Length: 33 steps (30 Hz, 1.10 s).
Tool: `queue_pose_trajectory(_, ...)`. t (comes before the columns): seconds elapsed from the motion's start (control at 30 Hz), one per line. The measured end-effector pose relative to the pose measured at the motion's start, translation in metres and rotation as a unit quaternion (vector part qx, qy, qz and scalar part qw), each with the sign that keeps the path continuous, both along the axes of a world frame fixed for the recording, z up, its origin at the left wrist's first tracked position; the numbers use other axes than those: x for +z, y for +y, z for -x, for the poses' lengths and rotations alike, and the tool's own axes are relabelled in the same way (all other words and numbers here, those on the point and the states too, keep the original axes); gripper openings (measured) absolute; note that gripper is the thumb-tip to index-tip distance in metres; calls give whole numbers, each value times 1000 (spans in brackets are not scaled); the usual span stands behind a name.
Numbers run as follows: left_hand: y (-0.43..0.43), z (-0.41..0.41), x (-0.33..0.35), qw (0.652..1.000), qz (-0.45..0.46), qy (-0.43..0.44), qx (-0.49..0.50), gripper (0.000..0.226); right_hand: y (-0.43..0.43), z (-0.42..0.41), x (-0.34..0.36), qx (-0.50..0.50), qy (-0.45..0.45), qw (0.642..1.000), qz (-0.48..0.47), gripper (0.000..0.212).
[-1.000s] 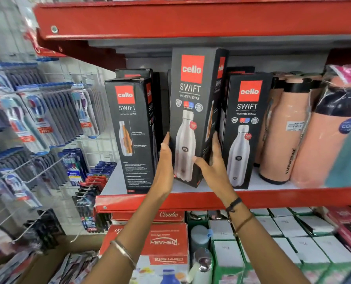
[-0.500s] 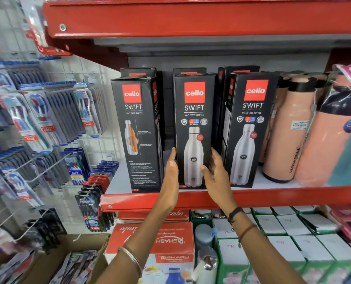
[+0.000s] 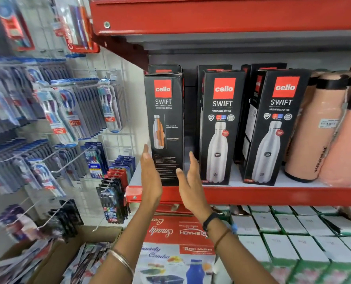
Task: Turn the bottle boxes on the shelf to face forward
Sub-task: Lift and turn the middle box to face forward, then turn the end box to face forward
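Note:
Three black Cello Swift bottle boxes stand upright along the front of the red shelf (image 3: pixel 273 194). The left box (image 3: pixel 166 119) shows a side panel with a small orange-striped bottle and small print. The middle box (image 3: pixel 220 128) and the right box (image 3: pixel 277 128) show the front panel with a large steel bottle. More black boxes stand behind them. My left hand (image 3: pixel 150 179) is flat and open at the left box's lower left edge. My right hand (image 3: pixel 188 183) is open at its lower right corner, fingers apart. Neither hand grips the box.
Peach-coloured flasks (image 3: pixel 314 132) stand to the right of the boxes. Toothbrush packs (image 3: pixel 68 111) hang on a wire rack at the left. Below the shelf lie white-and-green boxes (image 3: pixel 293 238) and a red Rishabh carton (image 3: pixel 180 238). A cardboard box (image 3: pixel 63 261) of packets sits bottom left.
The middle box was set down upright facing forward and both hands let go of it. The hands moved left to either side of the left box.

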<state>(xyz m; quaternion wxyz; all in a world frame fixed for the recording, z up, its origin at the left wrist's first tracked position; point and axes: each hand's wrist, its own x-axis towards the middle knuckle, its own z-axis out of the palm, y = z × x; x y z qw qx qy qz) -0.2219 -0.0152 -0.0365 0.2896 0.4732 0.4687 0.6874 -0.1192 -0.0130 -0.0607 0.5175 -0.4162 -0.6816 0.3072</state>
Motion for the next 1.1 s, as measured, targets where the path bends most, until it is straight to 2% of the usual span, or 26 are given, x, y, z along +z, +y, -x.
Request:
queue_pose_trajectory(0.1, -10, 10, 5, 998, 7, -26, -64, 53, 2, 12, -3, -1, 10, 999, 39, 61)
queue_pose_trajectory(0.2, -17, 19, 12, 995, 0, -17, -100, 64, 5, 17, 3, 7, 33, 999, 29, 67)
queue_pose_trajectory(0.27, -22, 24, 19, 992, -14, -9, -125, 76, 8, 20, 14, -9, 35, 999, 4, 83)
queue_pose_trajectory(0.33, -27, 28, 23, 989, -26, 10, -145, 90, 10, 22, 25, -38, 29, 999, -14, 109)
queue_pose_trajectory(0.4, -30, 31, 28, 989, -36, 26, -143, 95, 15, 22, 32, -46, 41, 998, -13, 116)
queue_pose_trajectory(0.47, -26, 37, 31, 993, -45, 42, -105, 91, 22, 19, 33, -37, 65, 997, -11, 110)
queue_pose_trajectory(0.53, -17, 43, 34, 996, -34, 52, -64, 77, 28, 16, 29, -17, 79, 997, -4, 103)
queue_pose_trajectory(0.63, -5, 48, 32, 993, -4, 35, -113, 59, 30, 16, 27, 10, 44, 999, -5, 83)
queue_pose_trajectory(0.73, 1, 47, 23, 987, -13, 63, -148, 77, 35, 13, 22, 12, 32, 999, -14, 67)
queue_pose_trajectory(0.8, 3, 46, 16, 984, -7, 74, -164, 92, 40, 11, 15, -1, 37, 999, -17, 65)
queue_pose_trajectory(0.87, 6, 47, 9, 983, 6, 58, -176, 97, 43, 9, 7, -14, 31, 999, -17, 64)
queue_pose_trajectory(0.93, 7, 46, 2, 983, 9, 59, -172, 85, 44, 10, 1, -25, 24, 999, -14, 65)
queue_pose_trajectory(1.0, 2, 41, -1, 984, -9, 79, -162, 61, 43, 10, -1, -35, 17, 999, -2, 62)
queue_pose_trajectory(1.1, -2, 35, -3, 986, -15, 96, -135, 65, 38, 11, 0, -51, -10, 998, 28, 55)
